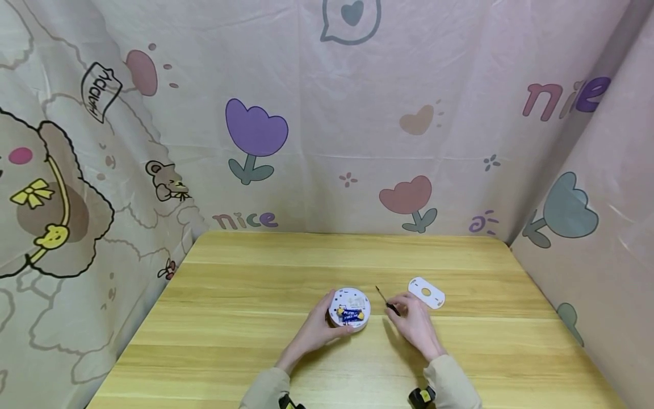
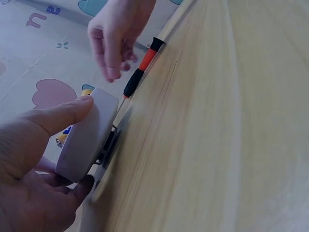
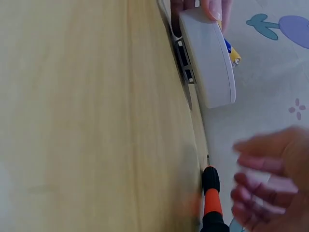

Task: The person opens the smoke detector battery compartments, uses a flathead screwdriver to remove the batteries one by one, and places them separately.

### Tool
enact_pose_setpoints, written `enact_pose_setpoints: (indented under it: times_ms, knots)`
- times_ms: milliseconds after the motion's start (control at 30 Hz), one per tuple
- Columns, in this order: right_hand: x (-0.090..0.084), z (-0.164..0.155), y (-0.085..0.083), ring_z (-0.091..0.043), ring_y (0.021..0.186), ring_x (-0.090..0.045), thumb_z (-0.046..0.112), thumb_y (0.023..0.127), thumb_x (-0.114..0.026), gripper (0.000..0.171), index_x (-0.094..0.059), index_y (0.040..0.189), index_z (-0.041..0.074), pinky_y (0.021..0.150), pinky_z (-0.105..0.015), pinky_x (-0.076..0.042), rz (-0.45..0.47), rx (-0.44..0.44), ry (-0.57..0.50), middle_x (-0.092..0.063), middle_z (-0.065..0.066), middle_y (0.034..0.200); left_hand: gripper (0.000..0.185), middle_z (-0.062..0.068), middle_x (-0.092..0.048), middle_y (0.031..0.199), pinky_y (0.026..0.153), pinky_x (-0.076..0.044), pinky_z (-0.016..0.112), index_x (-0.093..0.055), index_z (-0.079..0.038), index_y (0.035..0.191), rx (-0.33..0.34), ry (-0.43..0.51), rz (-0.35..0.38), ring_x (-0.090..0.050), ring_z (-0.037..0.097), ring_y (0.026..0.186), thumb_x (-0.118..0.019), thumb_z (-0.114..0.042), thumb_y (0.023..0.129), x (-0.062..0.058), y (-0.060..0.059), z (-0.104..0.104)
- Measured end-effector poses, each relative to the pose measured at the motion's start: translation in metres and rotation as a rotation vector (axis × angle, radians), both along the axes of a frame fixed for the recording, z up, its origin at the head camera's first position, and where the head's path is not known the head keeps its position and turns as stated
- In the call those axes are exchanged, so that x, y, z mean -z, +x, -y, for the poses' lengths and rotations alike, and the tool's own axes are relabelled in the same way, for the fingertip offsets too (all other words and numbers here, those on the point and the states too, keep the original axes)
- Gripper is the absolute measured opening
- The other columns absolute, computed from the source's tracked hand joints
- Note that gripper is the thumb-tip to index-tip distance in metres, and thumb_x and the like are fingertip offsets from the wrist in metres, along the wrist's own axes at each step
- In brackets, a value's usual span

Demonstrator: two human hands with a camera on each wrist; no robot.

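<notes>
My left hand [image 1: 318, 325] grips a round white battery-powered device [image 1: 335, 301] by its edge, thumb on the near rim and fingers behind. Blue-and-yellow batteries [image 1: 351, 314] lie on its upward face, and in the right wrist view a battery [image 3: 233, 55] sticks up past the rim. A dark bracket [image 2: 107, 145] shows at the device's underside, close over the table. Right of the device, a small screwdriver [image 2: 140, 72] with a black-and-orange handle lies on the table. My right hand [image 1: 413, 321] hovers beside its handle with loosely bent fingers, holding nothing.
Behind the right hand, a white oblong plate [image 1: 435, 297] with a round centre hole lies flat on the wooden table [image 1: 245, 284]. Printed curtains [image 1: 327, 113] hang at the back and both sides. Black straps or mounts [image 1: 421, 396] sit at the sleeves.
</notes>
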State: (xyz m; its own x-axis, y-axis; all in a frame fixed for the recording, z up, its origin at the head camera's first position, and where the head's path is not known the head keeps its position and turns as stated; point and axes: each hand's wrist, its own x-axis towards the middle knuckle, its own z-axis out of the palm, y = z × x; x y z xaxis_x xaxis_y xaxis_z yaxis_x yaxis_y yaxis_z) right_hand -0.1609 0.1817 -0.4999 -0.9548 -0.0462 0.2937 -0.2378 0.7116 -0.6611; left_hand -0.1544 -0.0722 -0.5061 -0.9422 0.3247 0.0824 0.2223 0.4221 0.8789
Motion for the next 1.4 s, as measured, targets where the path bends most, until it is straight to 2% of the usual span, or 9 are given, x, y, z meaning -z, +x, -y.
enact_pose_setpoints:
  times_ms: [100,167,333,500,667,1000,1400]
  knots:
    - [-0.002,0.005,0.002,-0.027,0.097,-0.068,0.011,0.083,-0.081,0.023,-0.076,0.105,0.005,0.084,-0.038,-0.061,0.026,-0.111,-0.083,-0.071,-0.013,0.113,0.105,0.033,-0.030,0.159,0.120,-0.023,0.071,-0.025,0.009,0.155,0.001,0.003,-0.011,-0.030,0.053,0.147,-0.086,-0.029,0.078,0.000,0.000,0.000]
    - [-0.003,0.008,0.003,-0.027,0.099,-0.066,0.013,0.082,-0.081,0.026,-0.076,0.107,0.006,0.084,-0.035,-0.060,0.064,-0.174,-0.131,-0.069,-0.014,0.117,0.105,0.033,-0.029,0.160,0.119,-0.021,0.073,-0.025,0.008,0.155,0.004,0.007,-0.016,-0.028,0.053,0.147,-0.087,-0.027,0.077,0.000,-0.001,-0.001]
    - [-0.003,0.013,0.005,-0.012,0.084,-0.058,0.017,0.084,-0.080,0.027,-0.075,0.109,0.009,0.072,-0.019,-0.052,0.141,-0.295,-0.196,-0.068,-0.011,0.109,0.108,0.032,-0.024,0.162,0.119,-0.018,0.075,-0.024,0.006,0.156,0.009,0.015,-0.019,-0.022,0.053,0.150,-0.088,-0.025,0.075,0.002,-0.002,-0.001]
    - [-0.002,0.016,0.004,-0.004,0.077,-0.052,0.020,0.085,-0.079,0.029,-0.074,0.110,0.006,0.066,-0.016,-0.048,0.144,-0.379,-0.205,-0.067,-0.013,0.106,0.109,0.031,-0.026,0.161,0.118,-0.021,0.075,-0.023,0.005,0.157,0.008,0.019,-0.019,-0.027,0.053,0.148,-0.089,-0.026,0.075,0.002,-0.002,-0.002]
    - [-0.002,0.019,0.003,-0.004,0.075,-0.051,0.019,0.084,-0.079,0.027,-0.075,0.108,0.008,0.064,-0.015,-0.047,0.173,-0.371,-0.191,-0.065,-0.008,0.100,0.107,0.031,-0.032,0.159,0.117,-0.026,0.075,-0.026,0.004,0.156,0.001,0.021,-0.031,-0.034,0.052,0.144,-0.089,-0.026,0.075,0.003,-0.002,-0.004]
    - [-0.004,0.023,0.003,-0.007,0.075,-0.050,0.017,0.082,-0.081,0.028,-0.075,0.107,0.004,0.063,-0.015,-0.045,0.176,-0.374,-0.201,-0.064,-0.008,0.097,0.106,0.032,-0.034,0.157,0.117,-0.028,0.072,-0.026,0.006,0.155,-0.009,0.018,-0.050,-0.037,0.052,0.143,-0.089,-0.027,0.075,0.004,-0.002,-0.004]
    - [-0.006,0.028,0.003,-0.004,0.073,-0.049,0.016,0.082,-0.080,0.026,-0.076,0.104,0.004,0.062,-0.016,-0.045,0.170,-0.358,-0.173,-0.063,-0.004,0.094,0.105,0.032,-0.038,0.155,0.116,-0.032,0.071,-0.029,0.005,0.154,-0.010,0.011,-0.068,-0.041,0.051,0.140,-0.089,-0.026,0.074,0.005,-0.003,-0.005]
